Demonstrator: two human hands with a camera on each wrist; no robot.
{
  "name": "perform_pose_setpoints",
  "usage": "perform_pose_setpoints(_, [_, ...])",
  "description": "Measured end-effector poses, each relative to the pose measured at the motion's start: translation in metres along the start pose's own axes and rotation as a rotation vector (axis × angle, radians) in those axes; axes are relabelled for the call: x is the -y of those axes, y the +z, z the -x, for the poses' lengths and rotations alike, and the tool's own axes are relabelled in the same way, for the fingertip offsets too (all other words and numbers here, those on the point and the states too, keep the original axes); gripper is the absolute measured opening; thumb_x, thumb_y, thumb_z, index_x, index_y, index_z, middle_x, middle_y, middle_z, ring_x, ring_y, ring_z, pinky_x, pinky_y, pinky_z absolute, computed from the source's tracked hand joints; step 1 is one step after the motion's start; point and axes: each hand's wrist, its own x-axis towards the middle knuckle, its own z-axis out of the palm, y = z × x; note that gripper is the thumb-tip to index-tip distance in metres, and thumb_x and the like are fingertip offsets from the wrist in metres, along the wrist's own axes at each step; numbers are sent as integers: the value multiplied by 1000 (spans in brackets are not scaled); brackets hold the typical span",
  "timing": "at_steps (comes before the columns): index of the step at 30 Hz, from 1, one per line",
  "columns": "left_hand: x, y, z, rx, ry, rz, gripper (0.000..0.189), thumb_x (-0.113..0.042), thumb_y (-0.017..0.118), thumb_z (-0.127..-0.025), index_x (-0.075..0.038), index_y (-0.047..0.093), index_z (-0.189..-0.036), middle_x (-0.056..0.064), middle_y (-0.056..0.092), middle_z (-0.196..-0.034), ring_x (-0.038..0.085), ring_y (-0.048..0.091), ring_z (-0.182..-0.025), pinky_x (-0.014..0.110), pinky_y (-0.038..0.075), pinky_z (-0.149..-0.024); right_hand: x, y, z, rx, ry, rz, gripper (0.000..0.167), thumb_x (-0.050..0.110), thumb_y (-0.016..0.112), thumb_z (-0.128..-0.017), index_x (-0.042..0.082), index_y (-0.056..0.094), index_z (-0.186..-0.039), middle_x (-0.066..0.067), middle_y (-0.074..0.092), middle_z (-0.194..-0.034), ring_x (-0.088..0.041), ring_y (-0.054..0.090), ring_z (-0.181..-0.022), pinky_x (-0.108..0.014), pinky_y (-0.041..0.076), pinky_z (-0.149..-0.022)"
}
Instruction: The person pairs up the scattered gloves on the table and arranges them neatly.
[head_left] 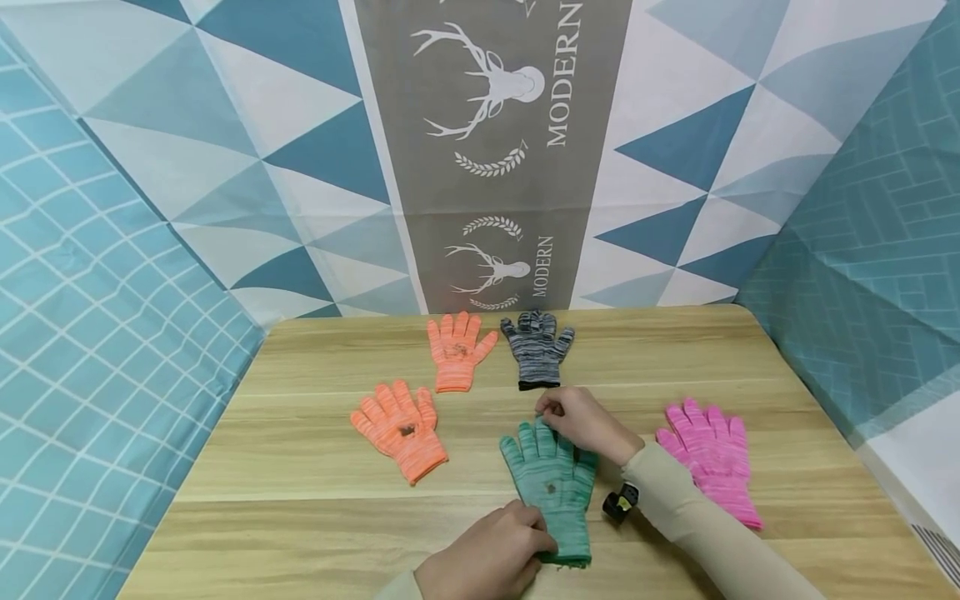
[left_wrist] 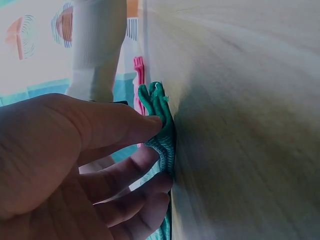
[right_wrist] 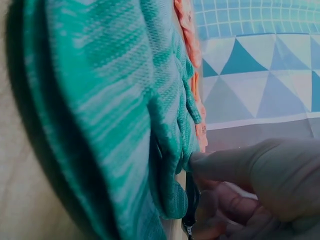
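A green knit glove (head_left: pixel 551 483) lies on the wooden table, fingers pointing away from me and a dark mark on its middle. At the left side of its cuff, my left hand (head_left: pixel 491 550) pinches the fabric; in the left wrist view the thumb (left_wrist: pixel 135 122) presses on the cuff edge. My right hand (head_left: pixel 588 421) reaches over from the right and pinches the tip of one glove finger. The right wrist view shows its forefinger (right_wrist: pixel 220 165) at the end of the green glove's fingers, with the other fingers curled beneath.
Two orange gloves (head_left: pixel 453 350) (head_left: pixel 401 429) lie to the left and back left. A grey-black glove (head_left: pixel 537 350) lies near the table's back edge. Beyond my right forearm is a pink glove (head_left: pixel 712 458), partly covered by the sleeve. Patterned cloth (head_left: pixel 300 125) hangs around the table (head_left: pixel 300 533).
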Motion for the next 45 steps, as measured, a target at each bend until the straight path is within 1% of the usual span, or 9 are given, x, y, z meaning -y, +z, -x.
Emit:
perform_pose_setpoints(4, [0, 0, 0, -1, 3, 3, 22, -13, 75, -93, -23, 79, -111, -12, 67, -100, -2, 57, -90, 13, 47, -78, 0, 0, -2, 19, -24, 43, 11, 4, 66, -98, 6, 76, -102, -2, 72, -94, -8, 62, -80, -26, 52, -69])
perform_pose_setpoints(7, [0, 0, -1, -1, 14, 6, 20, -14, 75, -93, -23, 79, -111, -12, 67, -100, -2, 56, -90, 13, 46, -78, -1, 0, -4, 30, -43, 78, 11, 4, 68, -97, 7, 78, -93, -3, 71, -91, -8, 61, -76, -26, 53, -67])
perform_pose_setpoints(11, [0, -1, -1, 1, 29, -1, 18, -17, 74, -95, -23, 78, -112, -11, 67, -100, -2, 56, -90, 13, 46, -77, 0, -1, -5, 22, -26, 81, 18, 4, 66, -97, 9, 77, -85, -1, 71, -87, -8, 61, -71, -27, 53, -64])
perform_pose_setpoints(19, [1, -1, -2, -5, 55, -24, 18, -19, 75, -94, -23, 78, -111, -12, 66, -100, -2, 55, -89, 12, 45, -76, 0, 1, -10, 14, 39, 109, 15, 6, 66, -98, 9, 78, -89, -2, 73, -92, -7, 62, -72, -28, 53, -66])
perform_pose_setpoints(25, [1, -2, -2, 2, 39, -14, 17, -22, 74, -95, -23, 78, -111, -12, 65, -100, -3, 54, -88, 12, 44, -76, 0, 3, -8, 26, 56, 98, 8, 8, 69, -98, 9, 76, -102, -2, 72, -96, -10, 64, -82, -32, 55, -73])
perform_pose_setpoints(29, [1, -4, 0, -15, 54, -26, 16, -26, 73, -96, -22, 78, -111, -12, 66, -101, -4, 56, -89, 12, 46, -76, 5, -1, 2, 7, 34, 60, 11, 9, 70, -98, 6, 74, -107, -4, 69, -100, -13, 64, -88, -34, 55, -75])
perform_pose_setpoints(32, [3, -6, 2, -43, 40, -18, 16, -26, 71, -98, -22, 77, -112, -12, 67, -103, -5, 58, -92, 11, 47, -78, 11, -5, 14, -19, 5, 53, 13, 10, 69, -98, 6, 74, -109, -4, 68, -101, -14, 64, -89, -32, 54, -73])
perform_pose_setpoints(38, [16, -17, 3, -150, -53, 0, 15, -21, 70, -98, -17, 77, -110, -8, 71, -103, -3, 63, -93, 14, 52, -78, 19, -11, 46, -34, -96, 97, 11, 8, 72, -95, 4, 75, -104, -1, 68, -93, -8, 62, -82, -24, 53, -68])
perform_pose_setpoints(45, [36, -30, 4, -212, -164, -27, 16, -20, 70, -99, -15, 78, -112, -4, 73, -107, 9, 68, -96, 24, 57, -80, 20, -4, 80, 3, -163, 77, 9, 7, 74, -92, 7, 75, -102, 2, 67, -93, -9, 64, -85, -28, 58, -74])
